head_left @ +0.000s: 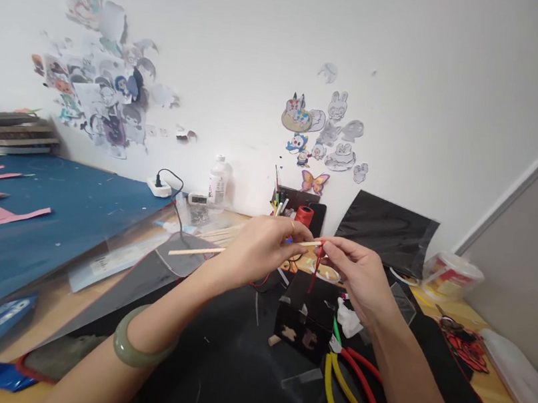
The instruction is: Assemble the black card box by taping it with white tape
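Observation:
My left hand (265, 245) is closed on a thin wooden stick (195, 252), which lies nearly level and sticks out on both sides of the hand. At its right end, my right hand (357, 268) pinches red string (316, 269) against the tip. The string hangs down to the top of a small black box (310, 305) with cut-out shapes in its front; whether it is fastened there, I cannot tell. Crumpled white tissue (347, 319) and scissors with red and yellow handles (331, 379) lie to the right of the box.
A black mat (223, 370) covers the front of the desk. Behind my hands stand a red spool (304, 215), a pen holder and a white bottle (218, 184). Pink strips (19, 216) lie on the blue surface at left. A plastic tub (452, 276) stands at right.

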A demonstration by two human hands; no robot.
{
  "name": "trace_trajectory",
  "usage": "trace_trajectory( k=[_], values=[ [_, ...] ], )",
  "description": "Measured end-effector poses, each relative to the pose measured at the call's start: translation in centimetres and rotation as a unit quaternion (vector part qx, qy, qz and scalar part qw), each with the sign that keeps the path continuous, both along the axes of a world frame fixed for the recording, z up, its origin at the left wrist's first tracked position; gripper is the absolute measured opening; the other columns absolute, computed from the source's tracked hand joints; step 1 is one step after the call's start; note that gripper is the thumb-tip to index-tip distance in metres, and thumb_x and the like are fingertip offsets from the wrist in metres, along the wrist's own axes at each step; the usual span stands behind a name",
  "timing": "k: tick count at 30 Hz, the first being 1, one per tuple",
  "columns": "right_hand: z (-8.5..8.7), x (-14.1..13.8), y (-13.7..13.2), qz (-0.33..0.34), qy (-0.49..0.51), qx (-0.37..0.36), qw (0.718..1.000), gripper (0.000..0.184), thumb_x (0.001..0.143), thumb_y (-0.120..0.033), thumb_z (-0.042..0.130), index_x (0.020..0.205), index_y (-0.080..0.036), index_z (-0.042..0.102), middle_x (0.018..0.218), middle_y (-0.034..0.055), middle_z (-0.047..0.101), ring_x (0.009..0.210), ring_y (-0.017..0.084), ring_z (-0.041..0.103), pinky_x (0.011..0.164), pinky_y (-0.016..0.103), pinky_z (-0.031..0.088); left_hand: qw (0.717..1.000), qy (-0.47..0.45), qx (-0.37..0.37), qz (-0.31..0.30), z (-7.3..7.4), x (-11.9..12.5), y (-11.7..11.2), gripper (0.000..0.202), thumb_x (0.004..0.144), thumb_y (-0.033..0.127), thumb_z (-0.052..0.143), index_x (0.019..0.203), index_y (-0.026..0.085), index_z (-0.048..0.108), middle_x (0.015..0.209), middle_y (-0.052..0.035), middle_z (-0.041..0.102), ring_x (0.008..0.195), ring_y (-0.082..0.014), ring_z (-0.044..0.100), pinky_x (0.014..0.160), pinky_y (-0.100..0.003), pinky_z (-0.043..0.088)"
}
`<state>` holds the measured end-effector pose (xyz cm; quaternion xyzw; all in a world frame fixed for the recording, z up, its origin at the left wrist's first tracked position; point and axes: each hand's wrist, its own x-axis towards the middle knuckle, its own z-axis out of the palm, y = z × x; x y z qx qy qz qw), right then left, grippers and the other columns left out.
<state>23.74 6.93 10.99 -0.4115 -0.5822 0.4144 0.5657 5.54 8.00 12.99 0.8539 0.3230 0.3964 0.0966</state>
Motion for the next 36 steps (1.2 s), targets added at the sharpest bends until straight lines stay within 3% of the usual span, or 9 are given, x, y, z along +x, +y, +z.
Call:
trace_trajectory(
  k=[5, 10, 16, 23, 30, 36],
  values=[
    [0.3, -0.2, -0.4, 0.025, -0.011, -0.021, 0.999, 0.024, 0.066, -0.036, 0.072, 0.082, -0.019, 0.072, 0.081, 0.0044, 0.072, 0.068, 0.013, 0.064, 0.065, 0.025, 0.050, 0.997, -0.038, -0.053, -0.031, 0.1, 0.0, -0.3, 0.025, 0.082, 0.025, 0.054, 0.105, 0.022, 0.062, 0.091, -0.0021, 0.068, 0.065, -0.0116, 0.056, 0.058, -0.024, 0.042],
    [0.1, -0.4, -0.5, 0.061, -0.013, -0.033, 0.998, 0.024, 0.067, -0.034, 0.072, 0.084, -0.017, 0.071, 0.079, 0.0045, 0.072, 0.067, 0.012, 0.064, 0.066, 0.025, 0.049, 0.993, -0.077, -0.073, -0.054, -0.1, 0.3, -0.2, 0.018, 0.078, 0.028, 0.060, 0.092, 0.021, 0.069, 0.088, -0.0028, 0.069, 0.074, -0.0137, 0.060, 0.062, -0.024, 0.045],
    [-0.2, -0.4, -0.5, 0.098, -0.007, -0.025, 0.995, 0.023, 0.073, -0.033, 0.067, 0.091, -0.020, 0.070, 0.085, 0.0023, 0.071, 0.072, 0.010, 0.061, 0.071, 0.022, 0.047, 0.974, -0.147, -0.149, -0.087, -0.2, 0.0, -0.2, 0.018, 0.076, 0.025, 0.062, 0.090, 0.018, 0.070, 0.083, -0.0042, 0.070, 0.077, -0.0152, 0.064, 0.069, -0.026, 0.049],
    [-0.2, -0.5, -0.6, 0.107, -0.005, -0.028, 0.994, 0.016, 0.068, -0.028, 0.072, 0.082, -0.020, 0.070, 0.078, -0.0004, 0.070, 0.072, 0.011, 0.061, 0.072, 0.024, 0.047, 0.960, -0.196, -0.181, -0.086, 0.6, -0.3, -0.6, 0.017, 0.072, 0.023, 0.065, 0.085, 0.014, 0.071, 0.083, -0.0061, 0.069, 0.071, -0.0141, 0.061, 0.060, -0.024, 0.047],
    [0.1, -0.7, -0.9, 0.104, -0.028, -0.021, 0.994, 0.020, 0.071, -0.033, 0.068, 0.087, -0.020, 0.071, 0.077, 0.0011, 0.070, 0.066, 0.011, 0.061, 0.068, 0.025, 0.048, 0.952, -0.193, -0.225, -0.076, 0.8, -0.3, -0.8, 0.021, 0.072, 0.028, 0.065, 0.087, 0.015, 0.072, 0.080, -0.0067, 0.071, 0.064, -0.0129, 0.060, 0.055, -0.023, 0.045],
    [0.1, -0.9, -0.9, 0.075, -0.042, -0.012, 0.996, 0.017, 0.069, -0.032, 0.070, 0.079, -0.019, 0.070, 0.073, -0.0002, 0.069, 0.064, 0.011, 0.060, 0.064, 0.024, 0.047, 0.953, -0.192, -0.223, -0.071, 1.0, -0.3, -1.0, 0.021, 0.070, 0.028, 0.066, 0.085, 0.015, 0.072, 0.065, -0.0029, 0.067, 0.050, -0.0079, 0.051, 0.043, -0.019, 0.036]
  ],
)
